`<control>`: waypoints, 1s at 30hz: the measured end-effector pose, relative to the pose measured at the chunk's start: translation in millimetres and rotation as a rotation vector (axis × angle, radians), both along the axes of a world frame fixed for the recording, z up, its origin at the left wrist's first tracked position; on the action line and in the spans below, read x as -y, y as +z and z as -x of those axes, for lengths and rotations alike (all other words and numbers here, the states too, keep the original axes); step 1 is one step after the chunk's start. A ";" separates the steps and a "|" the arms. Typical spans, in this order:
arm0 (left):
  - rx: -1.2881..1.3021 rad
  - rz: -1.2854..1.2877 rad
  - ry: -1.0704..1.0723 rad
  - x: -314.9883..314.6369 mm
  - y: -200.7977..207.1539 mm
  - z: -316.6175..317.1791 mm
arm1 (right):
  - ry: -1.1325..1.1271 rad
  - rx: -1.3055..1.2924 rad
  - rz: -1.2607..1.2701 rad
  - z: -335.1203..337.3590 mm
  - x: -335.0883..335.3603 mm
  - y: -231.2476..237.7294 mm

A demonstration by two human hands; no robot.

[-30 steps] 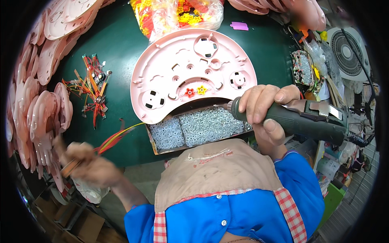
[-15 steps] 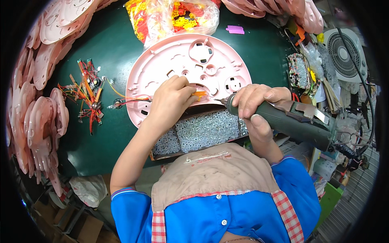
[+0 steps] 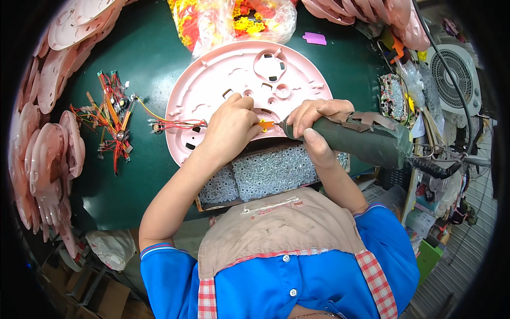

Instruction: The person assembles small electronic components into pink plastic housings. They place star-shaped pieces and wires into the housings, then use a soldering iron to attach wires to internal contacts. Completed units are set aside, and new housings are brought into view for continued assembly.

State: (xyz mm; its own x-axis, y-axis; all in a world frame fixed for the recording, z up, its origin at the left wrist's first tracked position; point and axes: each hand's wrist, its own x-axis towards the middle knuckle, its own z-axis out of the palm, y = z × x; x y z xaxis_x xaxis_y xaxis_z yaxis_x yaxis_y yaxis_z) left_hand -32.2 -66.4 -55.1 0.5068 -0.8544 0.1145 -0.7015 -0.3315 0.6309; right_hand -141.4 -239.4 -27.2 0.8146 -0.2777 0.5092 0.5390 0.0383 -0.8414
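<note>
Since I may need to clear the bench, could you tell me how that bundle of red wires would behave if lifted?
The wire bundle would probably flop and dangle, as its thin strands sprawl loosely. It likely weighs little. Strands may snag, since some run to the pink round panel.

A dark green tabletop (image 3: 143,64) carries stacks of pink plastic discs (image 3: 45,159) along its left edge and more of them at the far right (image 3: 372,10). A clear bag of red and yellow plastic pieces (image 3: 234,18) lies at the far side, with a small purple chip (image 3: 314,38) just beside it. A bundle of red-wired circuit parts (image 3: 112,119) lies to the left. A white fan (image 3: 456,80) stands at the right, and a crumpled white bag (image 3: 111,247) sits below the tabletop's near edge.
</note>
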 end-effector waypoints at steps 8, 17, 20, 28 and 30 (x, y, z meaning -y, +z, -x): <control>0.004 0.001 0.000 2.0 -0.4 -0.9 | 0.050 0.061 -0.044 -6.8 6.4 -10.3; -0.119 0.165 0.094 -0.8 7.2 4.3 | 0.225 0.046 -0.092 39.9 10.9 47.1; -0.078 0.323 0.133 -1.2 16.6 29.2 | 0.182 -0.239 0.035 51.5 13.8 34.6; 0.134 0.324 0.116 -3.7 8.6 86.1 | 0.138 -0.192 -0.121 56.7 6.6 45.4; 0.092 0.349 0.098 -2.8 6.8 86.2 | 0.174 -0.057 -0.182 57.3 7.5 47.7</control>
